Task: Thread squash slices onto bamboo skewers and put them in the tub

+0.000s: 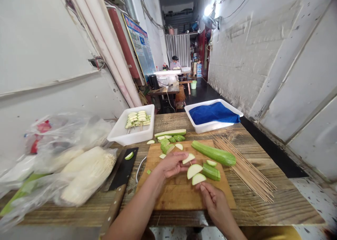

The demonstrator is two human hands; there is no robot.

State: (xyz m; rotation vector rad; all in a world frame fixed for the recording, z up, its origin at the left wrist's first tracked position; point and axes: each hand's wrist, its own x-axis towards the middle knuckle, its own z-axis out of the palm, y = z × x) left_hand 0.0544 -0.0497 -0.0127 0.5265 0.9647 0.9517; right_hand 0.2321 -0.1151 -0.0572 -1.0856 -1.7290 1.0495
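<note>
Above the wooden cutting board (171, 199), my right hand (214, 198) pinches the lower end of a thin bamboo skewer (191, 163). Two half-round zucchini slices (195, 171) are threaded on it. My left hand (172, 164) is closed on another zucchini slice (188, 158) at the skewer's far end; how far the tip goes into it is hard to see. Beside the hands lie a sliced zucchini chunk (211, 172) and a long green zucchini (213, 153). More cut slices (166, 146) rest at the board's back edge.
Left of the board lies a cleaver (123, 171) with a slice on its blade, beside plastic-bagged pale mushrooms (86, 178). A white tray (126, 140) holds filled skewers; another tray (200, 128) holds a blue cloth (214, 113). Loose skewers (247, 170) lie right. A person (174, 62) sits far back.
</note>
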